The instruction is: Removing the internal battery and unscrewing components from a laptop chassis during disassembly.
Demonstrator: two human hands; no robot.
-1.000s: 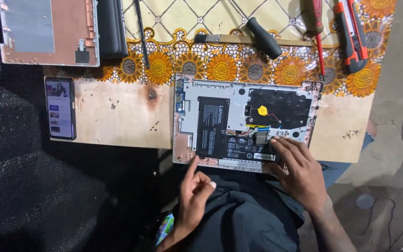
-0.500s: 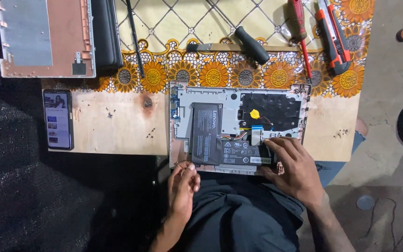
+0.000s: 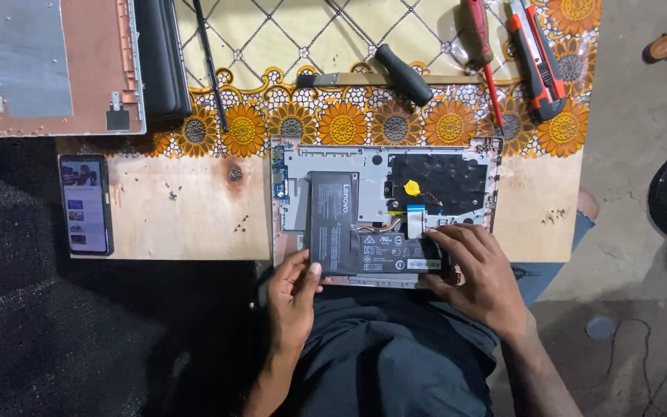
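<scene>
Opened silver laptop chassis [image 3: 384, 205], internals exposed, lying on a bare wooden board [image 3: 187, 216] at the near edge of a sunflower-patterned cloth [image 3: 333, 116]. Left hand [image 3: 293, 297] grips the near-left corner of the black L-shaped battery pack [image 3: 349, 228], thumb on top. Right hand [image 3: 480, 274] lies flat, fingers spread, on the battery's near-right end. Left of the chassis: black smartphone [image 3: 85, 205], screen lit. Far side: pink-and-silver laptop cover [image 3: 55, 66], black-handled tool [image 3: 403, 73], red screwdriver [image 3: 479, 38], orange-and-black utility knife [image 3: 536, 58].
</scene>
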